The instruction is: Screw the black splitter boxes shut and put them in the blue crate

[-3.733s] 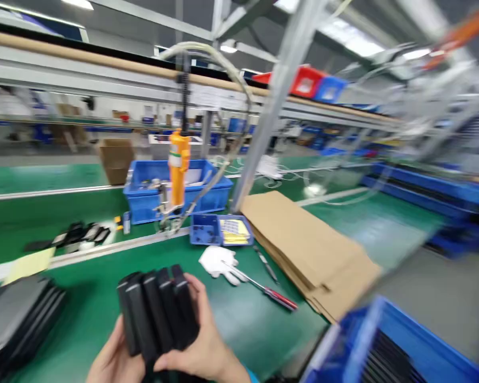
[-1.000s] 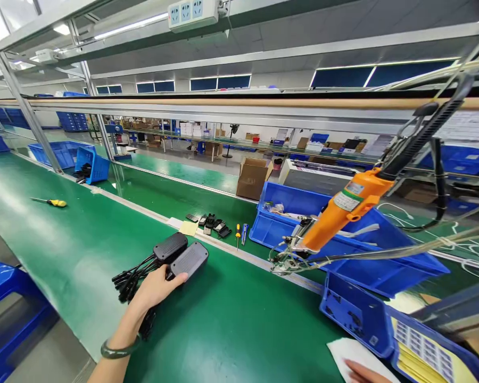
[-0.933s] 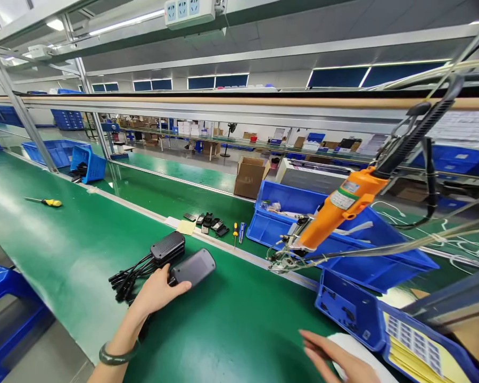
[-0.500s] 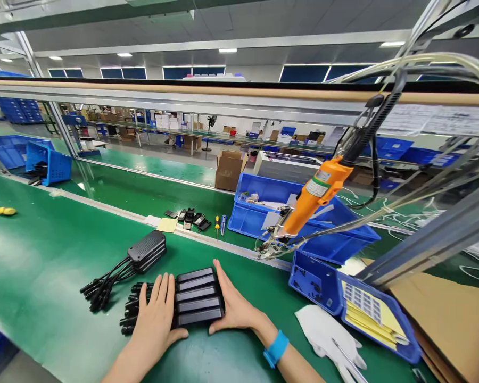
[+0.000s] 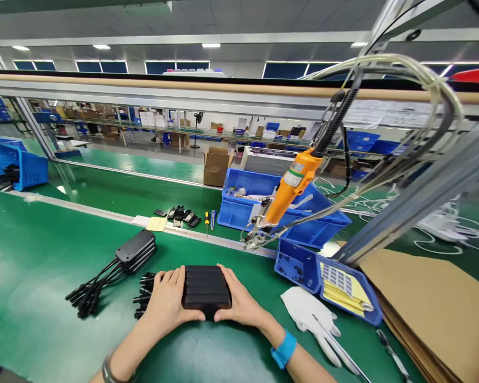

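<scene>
A bundle of several black box-shaped units [image 5: 206, 288] with black cables sticking out to the left rests on the green bench [image 5: 43, 276]. My left hand [image 5: 166, 300] presses against its left side, fingers curved round it. From the right, my right hand [image 5: 243, 303] cups the bundle's other side, thumb at the front edge. A second stack of black units [image 5: 136, 250] with trailing cables lies to the left, apart from both hands.
An orange electric screwdriver [image 5: 290, 185] hangs on a cable over a large blue bin [image 5: 279, 215]. A small blue tray [image 5: 327, 279] with yellow labels, a white glove [image 5: 309, 314] and cardboard sheets [image 5: 435, 308] lie to the right. Small parts [image 5: 179, 215] sit along the rail.
Both hands came onto the black units and squeezed the spread row into a tight bundle. The view has swung right and down.
</scene>
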Action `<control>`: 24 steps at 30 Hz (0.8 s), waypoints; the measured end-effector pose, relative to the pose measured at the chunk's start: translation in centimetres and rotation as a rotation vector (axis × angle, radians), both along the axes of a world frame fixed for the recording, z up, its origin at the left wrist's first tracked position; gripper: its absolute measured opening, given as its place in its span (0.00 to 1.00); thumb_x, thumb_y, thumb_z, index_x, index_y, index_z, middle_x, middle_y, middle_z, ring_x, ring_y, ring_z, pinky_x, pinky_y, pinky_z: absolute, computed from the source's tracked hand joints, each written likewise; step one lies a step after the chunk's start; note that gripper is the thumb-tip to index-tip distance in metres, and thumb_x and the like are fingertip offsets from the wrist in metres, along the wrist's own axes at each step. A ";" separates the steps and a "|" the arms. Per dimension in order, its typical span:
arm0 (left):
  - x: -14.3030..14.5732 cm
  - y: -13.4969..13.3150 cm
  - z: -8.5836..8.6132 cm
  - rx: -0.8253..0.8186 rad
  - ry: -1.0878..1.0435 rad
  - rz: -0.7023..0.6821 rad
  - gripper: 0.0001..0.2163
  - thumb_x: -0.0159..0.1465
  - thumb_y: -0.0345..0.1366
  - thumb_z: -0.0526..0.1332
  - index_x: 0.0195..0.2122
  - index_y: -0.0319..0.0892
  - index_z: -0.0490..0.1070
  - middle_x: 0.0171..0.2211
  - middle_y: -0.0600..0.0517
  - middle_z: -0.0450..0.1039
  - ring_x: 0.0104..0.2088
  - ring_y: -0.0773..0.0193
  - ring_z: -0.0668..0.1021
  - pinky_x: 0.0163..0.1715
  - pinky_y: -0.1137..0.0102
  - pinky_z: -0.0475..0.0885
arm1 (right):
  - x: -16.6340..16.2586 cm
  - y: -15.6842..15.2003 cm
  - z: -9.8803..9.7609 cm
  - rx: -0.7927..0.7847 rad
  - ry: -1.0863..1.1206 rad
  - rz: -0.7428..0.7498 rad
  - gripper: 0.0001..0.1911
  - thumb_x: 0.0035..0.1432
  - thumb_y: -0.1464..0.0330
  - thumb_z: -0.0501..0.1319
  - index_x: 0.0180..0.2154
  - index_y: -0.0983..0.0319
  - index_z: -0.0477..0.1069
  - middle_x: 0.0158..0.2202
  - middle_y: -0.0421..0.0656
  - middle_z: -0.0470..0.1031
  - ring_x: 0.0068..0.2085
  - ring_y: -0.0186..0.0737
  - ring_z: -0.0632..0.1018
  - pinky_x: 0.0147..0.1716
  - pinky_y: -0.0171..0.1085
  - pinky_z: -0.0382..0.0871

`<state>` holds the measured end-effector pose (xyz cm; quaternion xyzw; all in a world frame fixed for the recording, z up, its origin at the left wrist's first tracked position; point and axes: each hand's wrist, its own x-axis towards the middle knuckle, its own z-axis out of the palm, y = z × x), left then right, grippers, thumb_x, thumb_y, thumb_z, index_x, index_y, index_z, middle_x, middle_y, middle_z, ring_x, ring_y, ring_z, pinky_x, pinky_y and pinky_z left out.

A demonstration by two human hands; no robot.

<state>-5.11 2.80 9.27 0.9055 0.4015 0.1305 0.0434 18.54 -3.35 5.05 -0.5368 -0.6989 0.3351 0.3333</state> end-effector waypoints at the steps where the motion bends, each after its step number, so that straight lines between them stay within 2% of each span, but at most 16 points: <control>1: 0.8 -0.1 0.6 -0.030 -0.007 -0.011 0.48 0.45 0.63 0.73 0.59 0.30 0.68 0.54 0.30 0.73 0.52 0.35 0.76 0.54 0.43 0.69 | 0.6 -0.4 0.7 -0.013 0.035 -0.022 0.72 0.34 0.30 0.62 0.69 0.68 0.48 0.65 0.61 0.58 0.65 0.60 0.61 0.68 0.55 0.51; 4: 3.0 -0.1 2.4 -0.125 -0.100 -0.076 0.37 0.57 0.56 0.69 0.59 0.33 0.67 0.55 0.33 0.73 0.52 0.40 0.77 0.51 0.48 0.73 | 2.5 -1.2 3.2 -0.193 0.158 -0.113 0.59 0.39 0.28 0.56 0.59 0.65 0.67 0.55 0.56 0.72 0.56 0.56 0.71 0.62 0.52 0.62; 6: 4.3 0.2 3.4 -0.180 -0.194 -0.228 0.30 0.61 0.47 0.69 0.60 0.39 0.66 0.58 0.38 0.71 0.53 0.48 0.77 0.51 0.55 0.75 | 3.7 -1.3 4.6 -0.363 0.201 -0.201 0.51 0.44 0.28 0.50 0.45 0.66 0.75 0.43 0.53 0.78 0.45 0.52 0.77 0.51 0.50 0.71; 9: 6.0 0.8 4.1 -0.187 -0.219 -0.456 0.25 0.58 0.40 0.72 0.56 0.47 0.71 0.61 0.44 0.67 0.54 0.52 0.77 0.53 0.60 0.75 | 5.4 -1.2 5.9 -0.502 0.189 -0.304 0.47 0.48 0.29 0.45 0.32 0.65 0.75 0.29 0.51 0.76 0.29 0.44 0.75 0.31 0.45 0.74; 11: 7.0 1.2 3.9 -0.149 -0.176 -0.483 0.22 0.58 0.37 0.73 0.54 0.49 0.73 0.61 0.44 0.67 0.52 0.51 0.78 0.52 0.58 0.76 | 6.5 -1.0 6.6 -0.503 0.149 -0.336 0.43 0.46 0.30 0.50 0.26 0.64 0.73 0.23 0.48 0.74 0.25 0.43 0.73 0.26 0.43 0.72; 13: 7.7 1.3 3.4 -0.115 -0.163 -0.464 0.20 0.60 0.35 0.71 0.53 0.49 0.74 0.60 0.44 0.68 0.50 0.51 0.79 0.50 0.57 0.77 | 7.5 -0.8 7.5 -0.393 0.084 -0.404 0.36 0.43 0.34 0.58 0.21 0.62 0.70 0.21 0.46 0.71 0.25 0.43 0.73 0.28 0.44 0.71; 15: 8.2 1.2 2.9 -0.090 -0.169 -0.444 0.19 0.61 0.34 0.69 0.54 0.50 0.74 0.60 0.43 0.68 0.51 0.50 0.79 0.50 0.55 0.77 | 8.4 -0.4 9.0 -0.179 0.031 -0.549 0.30 0.45 0.39 0.62 0.24 0.61 0.68 0.24 0.44 0.71 0.30 0.43 0.72 0.35 0.44 0.70; 17: 8.4 0.9 2.6 -0.052 -0.167 -0.424 0.19 0.61 0.35 0.69 0.53 0.50 0.74 0.60 0.41 0.68 0.54 0.47 0.77 0.51 0.52 0.76 | 9.2 0.5 10.9 0.180 0.046 -0.765 0.25 0.50 0.44 0.62 0.32 0.60 0.66 0.32 0.43 0.72 0.36 0.43 0.72 0.43 0.45 0.70; 18: 8.4 0.8 2.5 -0.033 -0.162 -0.419 0.19 0.60 0.36 0.70 0.53 0.49 0.75 0.60 0.39 0.67 0.56 0.45 0.76 0.52 0.51 0.76 | 9.5 1.1 12.0 0.372 0.095 -0.836 0.24 0.51 0.46 0.63 0.36 0.59 0.65 0.37 0.45 0.72 0.40 0.43 0.73 0.46 0.46 0.69; 19: 8.5 0.7 2.4 -0.015 -0.155 -0.414 0.20 0.59 0.37 0.71 0.53 0.49 0.75 0.60 0.38 0.67 0.55 0.44 0.76 0.51 0.51 0.76 | 9.8 1.9 13.0 0.529 0.167 -0.843 0.25 0.51 0.48 0.64 0.40 0.59 0.64 0.41 0.46 0.71 0.43 0.44 0.73 0.48 0.46 0.70; 20: 8.5 0.6 2.3 0.000 -0.150 -0.412 0.20 0.58 0.38 0.72 0.52 0.49 0.76 0.59 0.38 0.68 0.54 0.44 0.77 0.50 0.51 0.77 | 10.0 2.7 14.0 0.624 0.257 -0.782 0.28 0.49 0.49 0.67 0.44 0.58 0.63 0.44 0.46 0.71 0.45 0.44 0.74 0.49 0.45 0.70; 21: 8.6 0.5 2.3 0.013 -0.149 -0.411 0.20 0.58 0.38 0.72 0.52 0.49 0.76 0.59 0.38 0.68 0.52 0.45 0.78 0.48 0.52 0.78 | 10.2 3.6 14.8 0.645 0.353 -0.670 0.31 0.48 0.50 0.68 0.48 0.58 0.62 0.46 0.47 0.72 0.46 0.43 0.75 0.49 0.44 0.72; 22: 8.6 0.4 2.2 0.031 -0.151 -0.412 0.20 0.58 0.37 0.72 0.52 0.49 0.76 0.58 0.38 0.69 0.48 0.46 0.80 0.45 0.53 0.79 | 10.2 4.5 15.5 0.597 0.442 -0.541 0.33 0.48 0.49 0.68 0.50 0.57 0.62 0.44 0.45 0.73 0.45 0.42 0.76 0.47 0.43 0.73; 24: 8.6 0.3 2.0 0.088 -0.176 -0.420 0.19 0.58 0.35 0.72 0.52 0.49 0.77 0.55 0.38 0.71 0.45 0.48 0.81 0.42 0.54 0.81 | 10.1 6.1 16.3 0.473 0.591 -0.379 0.31 0.48 0.46 0.66 0.46 0.58 0.65 0.32 0.40 0.74 0.33 0.39 0.76 0.35 0.39 0.74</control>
